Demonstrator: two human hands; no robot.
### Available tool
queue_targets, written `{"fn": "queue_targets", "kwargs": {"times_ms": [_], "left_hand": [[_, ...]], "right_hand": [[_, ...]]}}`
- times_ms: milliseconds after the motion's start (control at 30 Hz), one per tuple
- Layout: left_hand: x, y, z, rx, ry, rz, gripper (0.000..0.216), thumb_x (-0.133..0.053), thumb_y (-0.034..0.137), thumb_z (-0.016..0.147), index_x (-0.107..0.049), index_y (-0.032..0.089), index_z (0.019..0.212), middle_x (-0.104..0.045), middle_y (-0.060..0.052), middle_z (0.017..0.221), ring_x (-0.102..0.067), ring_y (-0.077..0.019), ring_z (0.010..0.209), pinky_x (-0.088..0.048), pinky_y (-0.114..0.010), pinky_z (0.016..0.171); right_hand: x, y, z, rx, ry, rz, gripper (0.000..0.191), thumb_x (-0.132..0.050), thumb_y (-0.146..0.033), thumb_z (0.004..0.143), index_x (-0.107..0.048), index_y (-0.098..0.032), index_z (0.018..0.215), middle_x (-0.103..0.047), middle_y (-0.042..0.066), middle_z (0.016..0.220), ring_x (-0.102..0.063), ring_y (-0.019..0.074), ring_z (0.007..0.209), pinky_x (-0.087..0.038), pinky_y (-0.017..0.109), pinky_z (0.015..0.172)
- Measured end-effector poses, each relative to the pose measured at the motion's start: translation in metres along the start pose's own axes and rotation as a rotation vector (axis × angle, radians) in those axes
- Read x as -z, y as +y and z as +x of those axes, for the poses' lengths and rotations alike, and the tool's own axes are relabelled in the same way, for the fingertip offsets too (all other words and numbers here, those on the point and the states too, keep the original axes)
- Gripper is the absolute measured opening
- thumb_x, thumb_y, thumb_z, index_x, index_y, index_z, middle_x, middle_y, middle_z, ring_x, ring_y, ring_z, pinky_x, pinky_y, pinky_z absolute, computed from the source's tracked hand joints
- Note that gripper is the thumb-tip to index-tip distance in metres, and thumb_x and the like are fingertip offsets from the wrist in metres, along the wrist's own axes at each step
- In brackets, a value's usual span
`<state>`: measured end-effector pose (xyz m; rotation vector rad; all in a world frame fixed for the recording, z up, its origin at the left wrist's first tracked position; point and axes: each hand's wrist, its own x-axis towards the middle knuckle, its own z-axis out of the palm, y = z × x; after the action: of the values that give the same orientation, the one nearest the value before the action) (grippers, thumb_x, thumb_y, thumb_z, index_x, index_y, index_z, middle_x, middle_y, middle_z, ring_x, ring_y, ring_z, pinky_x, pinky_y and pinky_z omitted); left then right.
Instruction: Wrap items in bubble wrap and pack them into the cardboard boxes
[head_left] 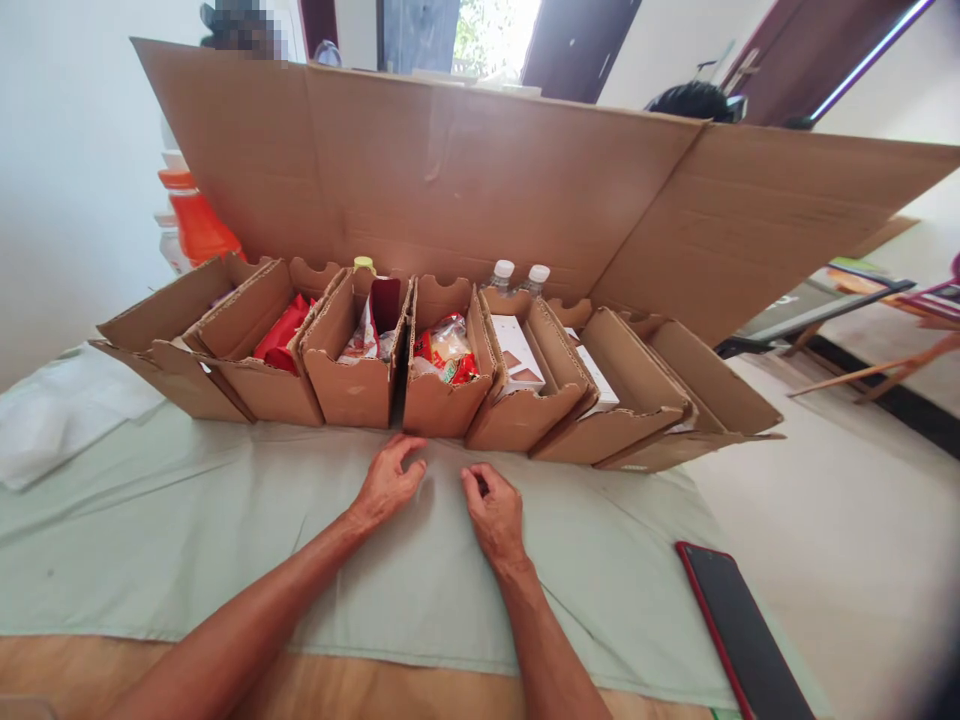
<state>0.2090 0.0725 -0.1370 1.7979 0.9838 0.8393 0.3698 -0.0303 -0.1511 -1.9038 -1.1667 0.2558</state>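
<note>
My left hand (390,480) rests on the green cloth (247,550) with its fingers apart and holds nothing. Its fingertips come close to the front foot of the middle cardboard bin (439,408); whether they touch it I cannot tell. To its right, my right hand (495,508) lies on the cloth with loosely curled fingers and nothing visible in them. The middle bin holds a red-and-clear snack packet (450,350). Left of it, one bin holds a red-and-white packet (364,335) and another a red packet (285,335). White boxes (517,355) stand in bins to the right.
A tall cardboard panel (495,170) stands behind the bins. Bottles with white caps (503,269) and an orange container (199,220) show behind the row. A phone (746,630) lies at the right, clear plastic (60,420) at the left. Two heads show beyond the panel.
</note>
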Motion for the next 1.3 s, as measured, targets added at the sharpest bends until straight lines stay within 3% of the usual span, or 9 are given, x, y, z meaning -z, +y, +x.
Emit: {"fn": "queue_targets", "kwargs": {"times_ms": [167,267,500,667,900,967,1167,1300], "left_hand": [[0.007,-0.008,-0.011,-0.025,0.011,-0.003,0.031,-0.054,0.018,0.08,-0.073,0.017,0.104,-0.071,-0.009,0.107,-0.068,-0.0217,0.098,-0.051,-0.025,0.064],[0.008,-0.011,-0.013,-0.037,0.028,-0.01,0.029,-0.055,0.018,0.08,-0.073,0.018,0.102,-0.072,-0.009,0.109,-0.068,-0.0218,0.102,-0.053,-0.026,0.069],[0.011,-0.014,-0.014,-0.065,0.068,-0.014,0.027,-0.053,0.019,0.081,-0.074,0.019,0.1,-0.074,-0.008,0.104,-0.068,-0.0218,0.102,-0.056,-0.031,0.082],[0.011,-0.015,-0.015,-0.072,0.065,-0.033,0.026,-0.054,0.022,0.082,-0.074,0.019,0.099,-0.073,-0.008,0.102,-0.067,-0.0219,0.099,-0.056,-0.033,0.085],[0.007,-0.012,-0.019,-0.064,0.056,-0.035,0.027,-0.054,0.024,0.082,-0.074,0.019,0.1,-0.071,-0.009,0.105,-0.067,-0.023,0.1,-0.052,-0.025,0.061],[0.007,-0.011,-0.019,-0.063,0.057,-0.029,0.027,-0.054,0.023,0.082,-0.074,0.02,0.1,-0.071,-0.009,0.105,-0.067,-0.0227,0.101,-0.049,-0.023,0.057],[0.006,-0.011,-0.019,-0.061,0.06,-0.018,0.027,-0.054,0.024,0.081,-0.074,0.02,0.099,-0.071,-0.009,0.105,-0.067,-0.0227,0.099,-0.048,-0.023,0.055],[0.006,-0.012,-0.02,-0.062,0.064,-0.016,0.027,-0.054,0.025,0.081,-0.074,0.02,0.099,-0.071,-0.009,0.104,-0.067,-0.0219,0.097,-0.05,-0.023,0.058]], "right_hand": [[0.007,0.0,0.015,-0.025,0.065,0.087,0.037,-0.049,-0.046,0.092,-0.07,-0.018,0.102,-0.076,0.01,0.095,-0.07,0.0216,0.082,-0.053,0.033,0.075],[0.0,-0.01,0.025,0.025,0.019,0.121,0.037,-0.055,-0.041,0.087,-0.07,-0.018,0.112,-0.076,0.011,0.104,-0.07,0.0227,0.093,-0.054,0.035,0.084],[-0.014,-0.023,0.026,0.061,-0.04,0.176,0.029,-0.06,-0.032,0.08,-0.073,-0.022,0.104,-0.078,0.007,0.1,-0.071,0.0222,0.086,-0.055,0.036,0.083],[0.016,-0.001,0.021,-0.043,0.154,0.192,0.029,-0.059,-0.044,0.083,-0.073,-0.021,0.094,-0.077,0.007,0.088,-0.07,0.0214,0.079,-0.055,0.033,0.075],[0.074,0.044,0.03,-0.199,0.576,0.193,0.04,-0.054,-0.048,0.083,-0.064,-0.015,0.102,-0.072,0.013,0.095,-0.067,0.0224,0.084,-0.053,0.038,0.08],[0.075,0.049,0.033,-0.203,0.584,0.198,0.041,-0.056,-0.047,0.079,-0.063,-0.015,0.103,-0.072,0.014,0.097,-0.067,0.0229,0.087,-0.053,0.038,0.08],[0.054,0.043,0.031,-0.155,0.431,0.231,0.042,-0.062,-0.046,0.076,-0.068,-0.018,0.107,-0.075,0.013,0.108,-0.069,0.0241,0.095,-0.054,0.038,0.08],[0.06,0.049,0.03,-0.186,0.514,0.237,0.04,-0.059,-0.047,0.079,-0.067,-0.016,0.104,-0.075,0.013,0.099,-0.069,0.0233,0.09,-0.054,0.039,0.083]]}}
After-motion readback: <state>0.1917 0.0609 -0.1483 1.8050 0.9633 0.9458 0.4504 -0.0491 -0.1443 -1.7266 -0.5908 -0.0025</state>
